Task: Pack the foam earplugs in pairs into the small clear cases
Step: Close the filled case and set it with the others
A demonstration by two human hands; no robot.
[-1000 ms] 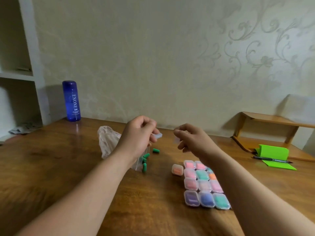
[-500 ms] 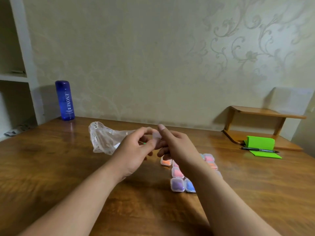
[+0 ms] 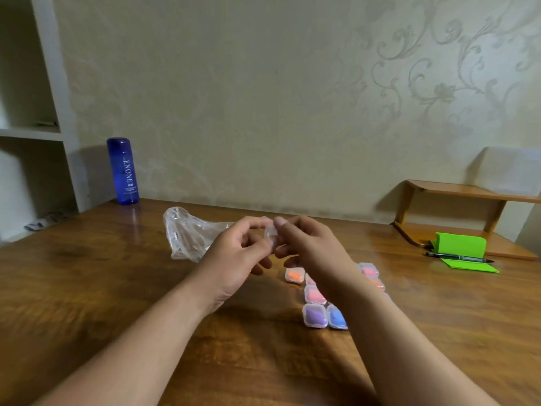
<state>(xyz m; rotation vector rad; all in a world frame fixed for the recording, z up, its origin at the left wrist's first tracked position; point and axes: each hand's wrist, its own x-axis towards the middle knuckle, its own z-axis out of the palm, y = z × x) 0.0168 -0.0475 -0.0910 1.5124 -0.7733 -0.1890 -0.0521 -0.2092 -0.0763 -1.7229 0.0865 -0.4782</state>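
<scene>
Both hands meet above the middle of the wooden table. My left hand and my right hand pinch one small clear case between their fingertips. Whether the case holds earplugs is hidden by the fingers. Below my right hand lie several shut clear cases in rows, among them an orange-filled case, a pink-filled case, a purple-filled case and a blue-filled case. My right forearm covers part of the rows. No loose earplugs show; my hands hide that spot.
A crumpled clear plastic bag lies behind my left hand. A blue bottle stands at the back left by the wall. At the right are a low wooden shelf, a green phone stand and a black pen.
My right hand came in from the right and joined my left hand on the clear case. The view shifted, and the green earplugs by the bag went out of sight behind my hands.
</scene>
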